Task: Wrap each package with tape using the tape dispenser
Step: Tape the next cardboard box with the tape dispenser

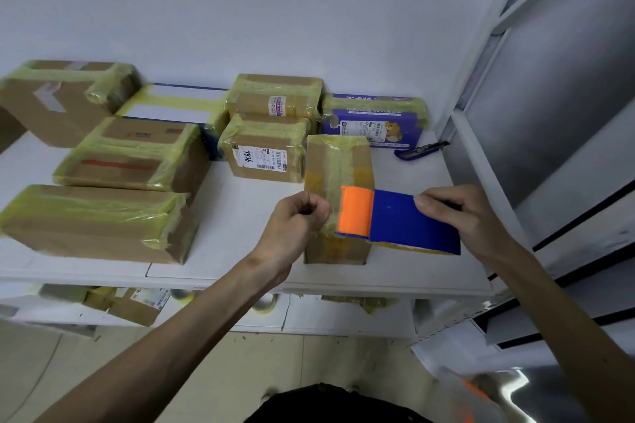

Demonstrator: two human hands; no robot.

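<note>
Head view: the package in work (338, 161) stands near the front edge of the white table (237, 216), and everything below is placed from it. Its long axis runs straight away from you, front to back, with a yellowish strip already laid down the middle of its top.

Your right hand (460, 213) grips the blue tape dispenser (409, 220) by its rear end, fingers curled over the body. The dispenser lies crosswise to the package, with its orange roller end over the package's top and the blue body sticking out past the right side.

Your left hand (295, 220) is at the package's left edge, touching or nearly so. Its fingers are curled in with the thumb on top, and it appears to pinch the loose end of the tape (328, 216) coming off the roller.

So the strip runs across the short way, and the left hand is the anchor. As I judge it, the next pull goes from the right hand, away from the left, around the package's right side.

Wrapped boxes (266, 154) sit behind and well to the left of the package. A utility knife (421, 149) lies behind it to the right.
</note>
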